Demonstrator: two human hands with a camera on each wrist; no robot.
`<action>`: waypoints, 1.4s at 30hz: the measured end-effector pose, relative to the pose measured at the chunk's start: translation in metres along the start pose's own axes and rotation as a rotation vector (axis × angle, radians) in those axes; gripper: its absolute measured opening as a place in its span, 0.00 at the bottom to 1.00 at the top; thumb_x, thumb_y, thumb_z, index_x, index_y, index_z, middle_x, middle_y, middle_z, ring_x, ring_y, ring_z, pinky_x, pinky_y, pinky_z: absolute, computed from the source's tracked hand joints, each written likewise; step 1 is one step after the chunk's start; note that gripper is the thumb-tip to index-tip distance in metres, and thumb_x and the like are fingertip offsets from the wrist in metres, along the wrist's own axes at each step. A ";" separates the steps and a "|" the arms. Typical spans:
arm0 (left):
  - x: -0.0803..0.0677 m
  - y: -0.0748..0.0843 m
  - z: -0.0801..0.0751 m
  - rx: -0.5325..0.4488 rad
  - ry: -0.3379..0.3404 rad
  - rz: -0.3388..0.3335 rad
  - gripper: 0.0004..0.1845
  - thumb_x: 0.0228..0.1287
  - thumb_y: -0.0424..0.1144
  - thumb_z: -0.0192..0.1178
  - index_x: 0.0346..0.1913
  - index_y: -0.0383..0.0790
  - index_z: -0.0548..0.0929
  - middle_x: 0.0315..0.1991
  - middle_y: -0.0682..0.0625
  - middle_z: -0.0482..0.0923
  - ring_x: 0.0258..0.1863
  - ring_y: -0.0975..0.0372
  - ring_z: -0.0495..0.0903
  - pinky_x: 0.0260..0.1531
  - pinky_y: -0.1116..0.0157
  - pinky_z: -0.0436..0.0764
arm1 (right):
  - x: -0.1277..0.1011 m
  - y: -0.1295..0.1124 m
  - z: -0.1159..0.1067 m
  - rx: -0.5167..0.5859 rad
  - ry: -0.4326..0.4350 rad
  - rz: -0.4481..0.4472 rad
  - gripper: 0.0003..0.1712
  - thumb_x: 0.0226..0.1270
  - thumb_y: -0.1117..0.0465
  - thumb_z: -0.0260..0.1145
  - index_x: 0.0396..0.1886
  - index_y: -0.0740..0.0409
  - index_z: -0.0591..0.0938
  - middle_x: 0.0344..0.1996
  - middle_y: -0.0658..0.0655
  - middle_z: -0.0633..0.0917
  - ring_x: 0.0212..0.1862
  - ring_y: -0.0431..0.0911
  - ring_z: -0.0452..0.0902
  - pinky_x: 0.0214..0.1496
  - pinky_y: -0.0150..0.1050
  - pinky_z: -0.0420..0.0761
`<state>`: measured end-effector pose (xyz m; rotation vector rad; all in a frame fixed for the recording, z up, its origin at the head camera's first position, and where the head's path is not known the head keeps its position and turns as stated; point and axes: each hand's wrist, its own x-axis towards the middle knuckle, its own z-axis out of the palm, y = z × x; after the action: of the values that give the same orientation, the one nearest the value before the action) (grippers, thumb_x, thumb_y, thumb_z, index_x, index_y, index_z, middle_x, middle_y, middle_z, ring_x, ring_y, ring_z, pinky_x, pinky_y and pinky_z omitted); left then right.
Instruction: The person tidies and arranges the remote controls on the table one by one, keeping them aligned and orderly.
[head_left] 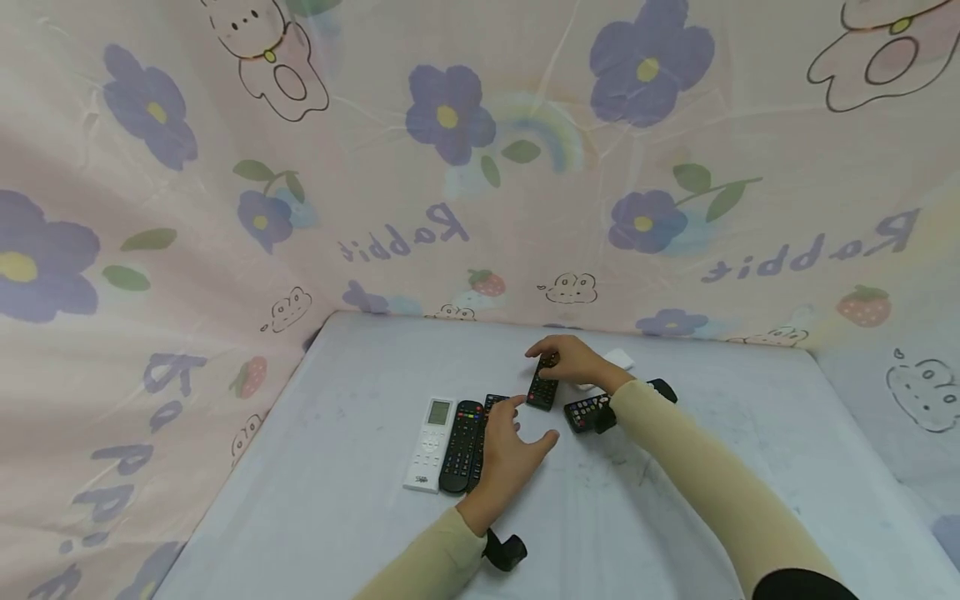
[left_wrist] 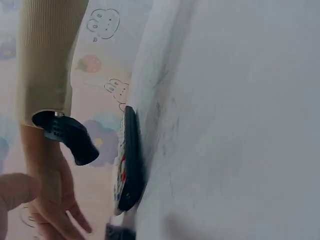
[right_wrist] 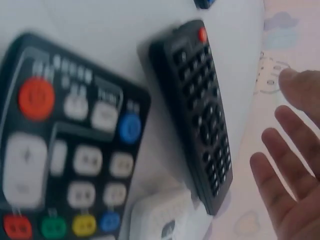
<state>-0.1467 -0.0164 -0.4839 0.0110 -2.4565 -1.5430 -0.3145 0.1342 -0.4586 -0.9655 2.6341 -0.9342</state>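
Observation:
My left hand (head_left: pixel 506 454) is held low over the table, thumb and index finger spread apart. It partly covers one black remote control (head_left: pixel 495 402). Left of it, a longer black remote (head_left: pixel 461 446) lies alongside a white remote with a small screen (head_left: pixel 429 446). Farther back, my right hand (head_left: pixel 573 360) hovers at the far end of another black remote (head_left: pixel 543 385). In the right wrist view, this remote (right_wrist: pixel 197 115) shows a red button, and the fingers (right_wrist: pixel 282 180) are spread and apart from it. Only the left thumb (left_wrist: pixel 17 190) shows in the left wrist view.
Under my right forearm lies a black remote with coloured buttons (head_left: pixel 587 412), large in the right wrist view. A white item (head_left: pixel 619 359) lies behind the right wrist. Black wrist cameras (head_left: pixel 506 552) jut from both sleeves. A patterned curtain (head_left: pixel 525 208) hangs behind the white-covered table (head_left: pixel 360 367).

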 end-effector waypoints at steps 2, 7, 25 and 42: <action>0.005 0.000 0.012 -0.049 0.045 -0.040 0.34 0.50 0.41 0.73 0.60 0.37 0.73 0.57 0.42 0.72 0.56 0.48 0.74 0.53 0.57 0.79 | 0.001 0.001 -0.003 -0.006 -0.004 0.019 0.22 0.60 0.66 0.68 0.56 0.59 0.81 0.54 0.59 0.82 0.55 0.57 0.77 0.55 0.50 0.80; 0.015 -0.004 0.039 -0.124 0.176 -0.124 0.32 0.53 0.38 0.71 0.60 0.35 0.73 0.58 0.42 0.72 0.58 0.48 0.73 0.55 0.55 0.77 | 0.005 0.004 -0.011 -0.008 -0.025 0.050 0.23 0.60 0.68 0.68 0.56 0.59 0.80 0.55 0.60 0.81 0.57 0.58 0.76 0.56 0.50 0.79; 0.040 -0.019 0.079 -0.150 0.420 -0.174 0.26 0.50 0.29 0.71 0.55 0.33 0.78 0.53 0.41 0.80 0.57 0.50 0.75 0.59 0.51 0.71 | 0.015 0.026 -0.029 -0.057 -0.082 0.221 0.33 0.56 0.72 0.66 0.64 0.57 0.74 0.66 0.66 0.71 0.66 0.66 0.65 0.63 0.61 0.71; 0.041 -0.021 0.094 -0.192 0.449 -0.247 0.26 0.50 0.29 0.71 0.56 0.36 0.79 0.56 0.43 0.78 0.58 0.52 0.73 0.60 0.53 0.71 | 0.028 0.042 -0.030 -0.036 -0.160 0.272 0.38 0.54 0.75 0.65 0.67 0.58 0.71 0.70 0.65 0.67 0.68 0.66 0.63 0.65 0.59 0.70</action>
<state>-0.2083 0.0525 -0.5330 0.5805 -2.0061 -1.6493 -0.3691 0.1563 -0.4600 -0.6374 2.5692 -0.7168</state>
